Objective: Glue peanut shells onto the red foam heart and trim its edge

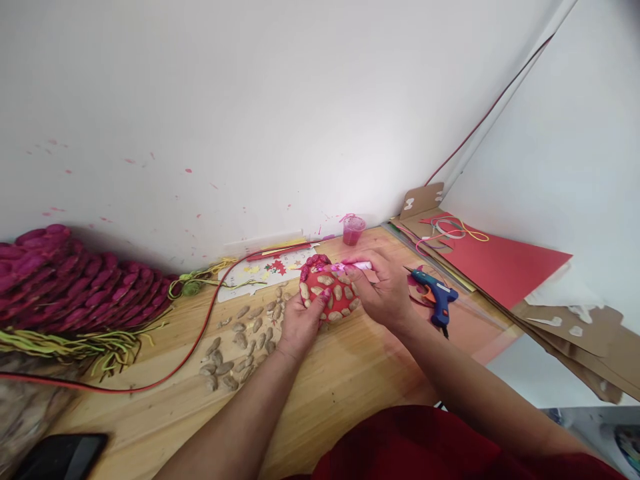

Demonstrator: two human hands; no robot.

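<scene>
My left hand (304, 323) grips the lower left edge of a red disc (330, 307) with unshelled peanuts stuck on its face. The thumb lies over the front of the disc. Peanuts along its upper left rim are coloured dark pink, while the others are plain tan. In my right hand (383, 287) is a white-handled paintbrush (361, 265) smeared with pink, held across the top of the disc. Its tip is hard to make out. Behind the disc stands a clear plastic cup (353, 230) with pink liquid. Loose peanuts (240, 340) lie left of my left hand.
Pink-painted peanut discs (95, 280) with yellow-green strings are stacked at left. A red-black cable (200, 337) crosses the table. To the right lie a blue glue gun (437, 293), red paper (510, 257) and cardboard (590, 333). A phone (65, 457) rests at the front left.
</scene>
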